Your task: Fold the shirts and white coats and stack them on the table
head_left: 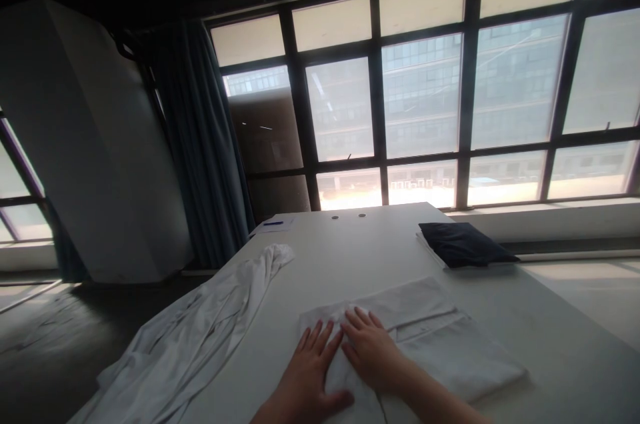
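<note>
A white garment [450, 351], partly folded, lies on the white table [320, 257] in front of me. My left hand [313, 371] rests on its left part with the fingers stretched and the thumb apart. Right beside it, my right hand [373, 347] lies flat on the cloth, palm down. The fingertips of both hands nearly meet near the garment's upper left edge. Neither hand grips anything that I can see. Folded layers run across the cloth to the right of my hands.
A crumpled white cloth [215, 324] lies along the table's left edge. At the right edge sits a folded dark garment [463, 244] on something white. Paper with a blue pen [273, 223] is at the far left corner. Beyond stand a blue curtain [200, 144] and windows [420, 97].
</note>
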`<state>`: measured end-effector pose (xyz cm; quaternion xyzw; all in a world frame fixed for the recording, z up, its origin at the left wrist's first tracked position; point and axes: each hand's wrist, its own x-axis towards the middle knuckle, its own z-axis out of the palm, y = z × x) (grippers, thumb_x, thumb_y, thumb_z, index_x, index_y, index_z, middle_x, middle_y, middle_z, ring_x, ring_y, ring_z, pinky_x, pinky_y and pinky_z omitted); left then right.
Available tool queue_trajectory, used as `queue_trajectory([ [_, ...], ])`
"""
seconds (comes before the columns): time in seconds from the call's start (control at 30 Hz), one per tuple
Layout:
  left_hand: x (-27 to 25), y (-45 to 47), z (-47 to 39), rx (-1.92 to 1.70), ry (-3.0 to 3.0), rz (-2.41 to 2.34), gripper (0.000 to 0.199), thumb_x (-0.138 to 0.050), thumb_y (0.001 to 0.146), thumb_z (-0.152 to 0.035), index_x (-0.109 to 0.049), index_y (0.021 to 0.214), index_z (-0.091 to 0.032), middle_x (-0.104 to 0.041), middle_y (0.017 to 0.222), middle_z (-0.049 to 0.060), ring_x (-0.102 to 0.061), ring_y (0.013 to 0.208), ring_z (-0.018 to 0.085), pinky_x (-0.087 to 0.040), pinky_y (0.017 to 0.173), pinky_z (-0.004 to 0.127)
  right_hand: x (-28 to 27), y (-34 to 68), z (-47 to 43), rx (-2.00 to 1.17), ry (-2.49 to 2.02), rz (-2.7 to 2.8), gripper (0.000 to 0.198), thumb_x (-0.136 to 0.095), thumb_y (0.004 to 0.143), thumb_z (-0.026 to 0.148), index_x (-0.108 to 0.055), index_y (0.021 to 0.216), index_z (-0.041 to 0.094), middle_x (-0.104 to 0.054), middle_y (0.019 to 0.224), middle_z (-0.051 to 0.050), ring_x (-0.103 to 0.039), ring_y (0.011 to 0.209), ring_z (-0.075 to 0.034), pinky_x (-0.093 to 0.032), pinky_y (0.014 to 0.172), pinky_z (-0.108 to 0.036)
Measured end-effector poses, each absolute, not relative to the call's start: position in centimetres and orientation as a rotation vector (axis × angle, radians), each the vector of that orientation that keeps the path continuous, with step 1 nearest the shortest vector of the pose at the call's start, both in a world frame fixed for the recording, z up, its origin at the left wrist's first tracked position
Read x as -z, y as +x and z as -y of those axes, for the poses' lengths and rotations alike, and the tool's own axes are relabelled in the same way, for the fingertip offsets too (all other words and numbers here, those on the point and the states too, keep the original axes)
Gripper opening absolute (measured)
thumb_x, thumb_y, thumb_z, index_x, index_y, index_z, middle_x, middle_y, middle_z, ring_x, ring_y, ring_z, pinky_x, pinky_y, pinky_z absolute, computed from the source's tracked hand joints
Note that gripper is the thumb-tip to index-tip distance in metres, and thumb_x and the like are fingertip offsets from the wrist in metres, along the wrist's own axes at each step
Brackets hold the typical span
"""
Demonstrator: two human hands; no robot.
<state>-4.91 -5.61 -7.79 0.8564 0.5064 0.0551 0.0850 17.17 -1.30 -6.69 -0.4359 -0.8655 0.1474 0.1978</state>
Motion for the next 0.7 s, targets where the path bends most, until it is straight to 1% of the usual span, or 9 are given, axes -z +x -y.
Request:
queue_trajectory([
  [0.03,8.0,-4.9,5.7,-0.159,2.57,-1.516,0.104,-0.063,0.077,-0.077,-0.015,0.16,-0.036,-0.012,0.168,0.004,-0.012,0.153,0.038,-0.014,0.123,0.061,7.3,16.9,1.6,-0.424,-1.223,2.465,0.053,-0.044,0.099,0.042,-0.045,0.15,0.028,-0.037,0.161,-0.009,-0.027,0.15,-0.032,-0.015,0.121,-0.055],
  [0.1,8.6,-4.7,6.0,-0.133,2.623,-1.486,0.101,-0.063,0.08,-0.071,-0.018,0.161,-0.031,-0.013,0.168,0.006,-0.014,0.153,0.037,-0.013,0.125,0.058,8.2,16.9,1.8,-0.434,-1.239,2.512,0.059,-0.039,0.1,0.049,-0.037,0.155,0.026,-0.029,0.164,-0.01,-0.021,0.152,-0.034,-0.011,0.121,-0.061],
  [0.17,9.5,-4.5,6.3,-0.105,2.676,-1.421,0.1,-0.062,0.082,-0.068,-0.018,0.161,-0.025,-0.014,0.167,0.009,-0.014,0.153,0.036,-0.015,0.125,0.055,8.4,17.1,1.7,-0.431,-1.239,2.527,0.062,-0.036,0.101,0.052,-0.034,0.156,0.024,-0.027,0.164,-0.011,-0.019,0.152,-0.035,-0.009,0.12,-0.063],
  [0.23,10.6,-4.4,6.5,-0.071,2.7,-1.394,0.095,-0.058,0.087,-0.064,-0.016,0.161,-0.023,-0.013,0.166,0.01,-0.014,0.153,0.038,-0.018,0.125,0.056,8.3,17.3,1.5,-0.424,-1.239,2.516,0.061,-0.033,0.102,0.047,-0.032,0.157,0.021,-0.028,0.164,-0.011,-0.02,0.152,-0.034,-0.009,0.121,-0.061],
  [0.33,12.0,-4.3,6.4,0.003,2.672,-1.474,0.078,-0.051,0.095,-0.045,-0.013,0.161,-0.028,-0.011,0.166,0.008,-0.012,0.152,0.042,-0.018,0.121,0.065,8.3,17.6,1.0,-0.429,-1.281,2.477,0.059,-0.03,0.103,0.041,-0.031,0.157,0.018,-0.031,0.163,-0.011,-0.022,0.152,-0.031,-0.011,0.122,-0.058],
  [0.43,12.4,-4.2,6.4,0.056,2.63,-1.503,0.075,-0.049,0.095,-0.034,-0.011,0.16,-0.031,-0.006,0.166,0.006,-0.008,0.152,0.042,-0.013,0.12,0.07,8.5,18.2,0.3,-0.416,-1.349,2.473,0.062,-0.031,0.102,0.053,-0.032,0.157,0.023,-0.029,0.164,-0.011,-0.02,0.152,-0.033,-0.009,0.121,-0.06],
  [0.5,12.1,-4.0,6.4,0.084,2.602,-1.499,0.077,-0.051,0.094,-0.034,-0.011,0.16,-0.03,-0.004,0.165,0.007,-0.006,0.152,0.042,-0.011,0.119,0.071,8.8,19.4,-0.5,-0.404,-1.388,2.482,0.064,-0.029,0.101,0.059,-0.035,0.156,0.027,-0.028,0.164,-0.01,-0.019,0.152,-0.033,-0.007,0.121,-0.061],
  [0.57,11.6,-3.9,6.5,0.104,2.572,-1.512,0.08,-0.054,0.093,-0.037,-0.011,0.16,-0.03,-0.003,0.165,0.007,-0.004,0.152,0.042,-0.01,0.119,0.071,9.1,21.1,-1.5,-0.399,-1.448,2.474,0.063,-0.025,0.102,0.061,-0.038,0.154,0.03,-0.028,0.164,-0.009,-0.017,0.153,-0.032,-0.005,0.12,-0.061],
  [0.7,10.8,-4.2,6.4,0.079,2.569,-1.472,0.094,-0.061,0.087,-0.054,-0.009,0.161,-0.029,-0.001,0.166,0.009,-0.002,0.151,0.043,-0.008,0.12,0.07,10.3,25.9,-3.9,-0.298,-1.658,2.377,0.062,-0.027,0.101,0.061,-0.036,0.155,0.031,-0.024,0.165,-0.007,-0.016,0.153,-0.033,-0.008,0.119,-0.063],
])
